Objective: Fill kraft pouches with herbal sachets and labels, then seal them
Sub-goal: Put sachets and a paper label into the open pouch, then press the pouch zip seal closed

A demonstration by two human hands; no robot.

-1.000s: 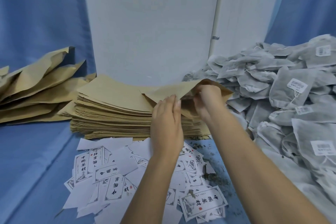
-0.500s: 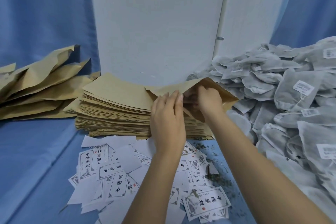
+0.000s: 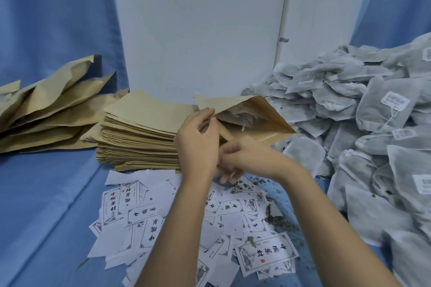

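The step in hand was filling. One pouch [image 3: 268, 121] lay tilted on the right end of the pouch stack [image 3: 140, 137]. Its mouth gaped toward the near side, and a grey sachet [image 3: 235, 116] showed inside. The left hand [image 3: 198, 144] pinched the upper lip of that mouth between thumb and fingers and held it raised. The right hand [image 3: 247, 158] sat just below the mouth, close against the left, with its fingers curled and pointing left and down. It was blurred, and I could not tell whether it held anything.

The labels [image 3: 149, 223] lay scattered and overlapping on the near part of the blue worktop [image 3: 46, 205], some face up and some blank side up, with herb crumbs among them at the right. The sachet heap [image 3: 373, 123] filled the right side. At the far left lay a slumped row of filled pouches [image 3: 46, 109]; whether they were sealed could not be made out.

With a sachet already in the pouch, a label looked to be the next thing wanted. That would call for the right hand to lift a single slip from the overlapping scatter and slide it into the mouth. The left hand would need to keep the lip up so the opening did not collapse. Sealing would follow, though how the seal was to be made the view did not show.
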